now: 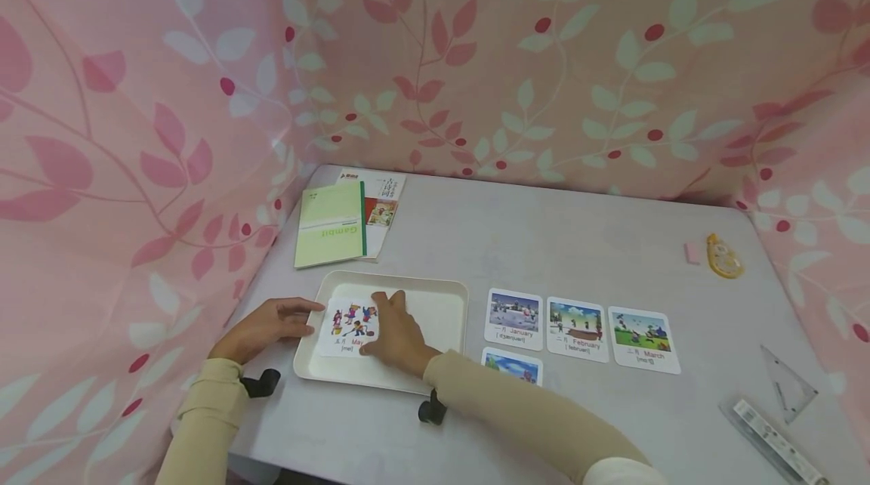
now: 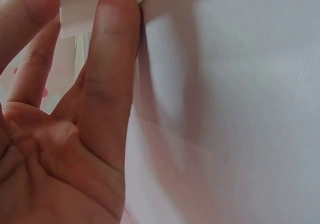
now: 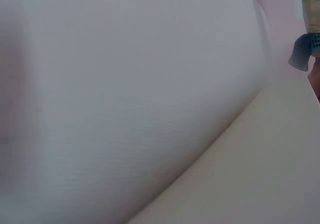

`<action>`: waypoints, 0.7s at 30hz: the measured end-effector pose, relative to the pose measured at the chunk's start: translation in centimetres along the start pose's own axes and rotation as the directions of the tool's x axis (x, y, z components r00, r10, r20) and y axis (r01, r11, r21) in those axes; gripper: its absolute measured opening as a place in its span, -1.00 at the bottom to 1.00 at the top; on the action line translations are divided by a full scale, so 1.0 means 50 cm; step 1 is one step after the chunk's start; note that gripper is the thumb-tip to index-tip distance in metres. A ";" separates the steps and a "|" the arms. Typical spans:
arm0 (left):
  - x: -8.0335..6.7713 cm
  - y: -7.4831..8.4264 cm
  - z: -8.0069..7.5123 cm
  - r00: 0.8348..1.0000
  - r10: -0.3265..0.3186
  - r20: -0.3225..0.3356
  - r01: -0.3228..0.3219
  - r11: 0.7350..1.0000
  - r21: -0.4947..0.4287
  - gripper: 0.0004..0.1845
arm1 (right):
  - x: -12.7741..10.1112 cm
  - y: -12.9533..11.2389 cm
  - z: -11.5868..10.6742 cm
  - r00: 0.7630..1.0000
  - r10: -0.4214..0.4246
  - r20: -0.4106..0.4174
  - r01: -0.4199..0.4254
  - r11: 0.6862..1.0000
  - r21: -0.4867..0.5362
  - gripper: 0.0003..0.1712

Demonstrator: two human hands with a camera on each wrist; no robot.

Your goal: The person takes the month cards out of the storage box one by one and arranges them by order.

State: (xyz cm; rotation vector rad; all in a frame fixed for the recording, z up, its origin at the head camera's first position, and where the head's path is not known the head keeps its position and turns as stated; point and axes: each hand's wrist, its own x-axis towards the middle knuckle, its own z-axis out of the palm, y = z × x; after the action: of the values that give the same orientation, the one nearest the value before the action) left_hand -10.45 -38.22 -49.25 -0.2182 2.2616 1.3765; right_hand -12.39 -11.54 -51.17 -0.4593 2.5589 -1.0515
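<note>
A white card reading "May" (image 1: pixel 350 319), with pictures of children, lies in the left part of the shallow white tray (image 1: pixel 445 296). My right hand (image 1: pixel 401 338) reaches over the tray and holds this card at its right side, the thumb by the lower corner and the fingers by the upper one. At the tray's left rim is my left hand (image 1: pixel 268 326), its fingers stretched out and touching the rim. The left wrist view shows the left hand's fingers (image 2: pixel 107 59) against a white edge. My right hand's hold is hidden from the right wrist view.
Right of the tray lie January (image 1: pixel 514 317), February (image 1: pixel 576 326) and March (image 1: pixel 642 338) cards. Another card (image 1: pixel 513 366) is partly under the right sleeve. Notebooks (image 1: pixel 331 220) lie behind the tray. An eraser (image 1: pixel 692 253), yellow correction tape (image 1: pixel 723 258), set square (image 1: pixel 782 387) and ruler (image 1: pixel 775 440) lie right.
</note>
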 end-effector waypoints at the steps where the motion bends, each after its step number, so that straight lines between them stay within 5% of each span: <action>1: -0.001 0.000 0.000 1.000 0.001 0.000 -0.001 1.000 0.000 -0.45 | -0.002 0.000 0.001 1.000 -0.005 -0.007 0.005 1.000 0.007 0.11; 21: 0.001 0.000 0.000 1.000 -0.016 -0.021 0.016 1.000 0.008 -0.46 | -0.012 0.012 -0.011 0.998 -0.018 -0.056 0.020 0.999 0.032 0.10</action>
State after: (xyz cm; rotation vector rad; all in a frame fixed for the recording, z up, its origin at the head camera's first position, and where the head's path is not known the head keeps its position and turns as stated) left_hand -10.50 -38.21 -49.29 -0.2489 2.2770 1.3630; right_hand -12.18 -10.55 -51.11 -0.4530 2.5860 -1.1265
